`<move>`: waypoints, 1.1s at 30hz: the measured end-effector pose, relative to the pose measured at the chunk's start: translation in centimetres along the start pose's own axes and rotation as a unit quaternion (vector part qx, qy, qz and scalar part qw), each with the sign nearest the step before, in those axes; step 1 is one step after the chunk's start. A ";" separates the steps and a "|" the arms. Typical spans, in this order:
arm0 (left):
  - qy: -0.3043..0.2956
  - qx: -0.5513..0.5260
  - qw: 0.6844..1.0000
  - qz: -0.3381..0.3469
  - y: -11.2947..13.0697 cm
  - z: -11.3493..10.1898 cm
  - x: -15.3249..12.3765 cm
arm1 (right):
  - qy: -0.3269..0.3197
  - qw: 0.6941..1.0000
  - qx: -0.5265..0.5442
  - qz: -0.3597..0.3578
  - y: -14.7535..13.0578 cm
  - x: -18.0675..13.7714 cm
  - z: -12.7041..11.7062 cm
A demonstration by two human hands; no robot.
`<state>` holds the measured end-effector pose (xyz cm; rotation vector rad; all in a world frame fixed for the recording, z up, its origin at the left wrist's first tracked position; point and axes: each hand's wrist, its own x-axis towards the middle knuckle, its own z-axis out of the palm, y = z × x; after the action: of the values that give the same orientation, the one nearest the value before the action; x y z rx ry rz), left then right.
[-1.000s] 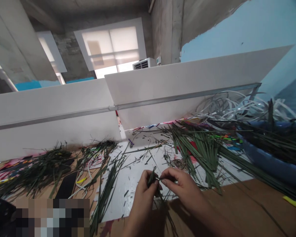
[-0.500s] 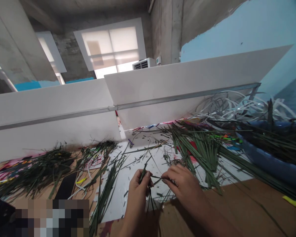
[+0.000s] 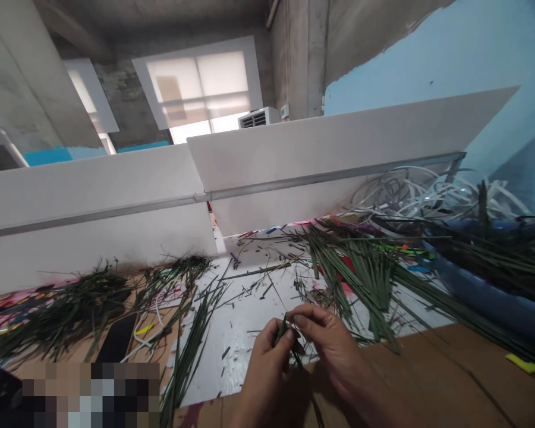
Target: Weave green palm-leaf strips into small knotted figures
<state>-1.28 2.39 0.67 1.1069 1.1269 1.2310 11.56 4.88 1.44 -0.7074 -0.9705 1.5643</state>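
Note:
My left hand (image 3: 271, 353) is closed round a small bundle of dark green leaf strips (image 3: 280, 331), low in the middle of the view. Loose ends of the strips hang down below its fingers. Close beside it on the right, my right hand (image 3: 327, 336) pinches the top of the same strips between thumb and forefinger. The fingers hide most of the bundle, so its exact shape cannot be made out. Beneath both hands lies a white board (image 3: 241, 315) scattered with short green clippings.
Long green leaf strips (image 3: 370, 279) are heaped at the right, beside a blue basin (image 3: 481, 297) holding more leaves. White strapping coils (image 3: 405, 190) lie behind. On the left are tangled green strips (image 3: 84, 309), a dark phone (image 3: 116, 339) and a white cable (image 3: 138, 324). White partition panels (image 3: 294, 208) stand behind.
Both hands have moved slightly right and closer together. The strip bundle has turned in my left hand, and my right fingers have shifted from a side strip to its top.

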 end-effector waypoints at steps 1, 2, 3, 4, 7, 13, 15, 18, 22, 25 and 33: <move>0.001 -0.006 1.000 0.001 0.0 0.1 0.0 | -0.002 1.000 0.021 0.011 0.0 -0.1 0.1; 0.002 -0.011 1.000 0.002 0.0 0.1 0.0 | -0.004 0.999 0.030 0.015 0.0 -0.2 0.2; 0.005 -0.015 1.000 0.002 0.0 0.1 0.0 | -0.005 0.999 0.030 0.014 0.0 -0.2 0.2; 0.009 -0.018 1.000 0.004 0.1 0.1 0.0 | -0.005 1.000 0.024 0.010 -0.1 -0.3 0.1; 0.019 -0.023 0.999 0.011 0.1 0.1 0.0 | 0.000 1.000 -0.015 -0.002 -0.2 -0.1 -0.2; 0.048 -0.039 0.997 0.035 0.4 0.2 -0.2 | 0.026 0.995 -0.088 -0.025 -0.2 0.7 -0.7; 0.047 -0.029 0.998 0.038 0.5 0.1 -0.2 | 0.028 0.994 -0.099 -0.035 -0.2 0.8 -0.8; 0.047 -0.026 0.998 0.040 0.6 -0.1 -0.1 | 0.032 0.992 -0.114 -0.044 -0.1 0.7 -0.9; 0.053 -0.060 0.996 0.035 0.6 -0.2 0.1 | 0.030 0.990 -0.128 -0.049 0.2 0.7 -0.9; 0.059 -0.065 0.995 0.036 0.6 -0.1 0.1 | 0.030 0.991 -0.124 -0.049 0.4 0.8 -1.0; 0.073 -0.027 0.995 0.061 0.7 0.1 -0.3 | 0.025 0.993 -0.094 -0.059 0.4 0.9 -1.1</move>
<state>-1.25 2.10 1.40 1.0710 1.1416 1.4505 12.12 6.02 0.59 -0.8018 -1.1122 1.3574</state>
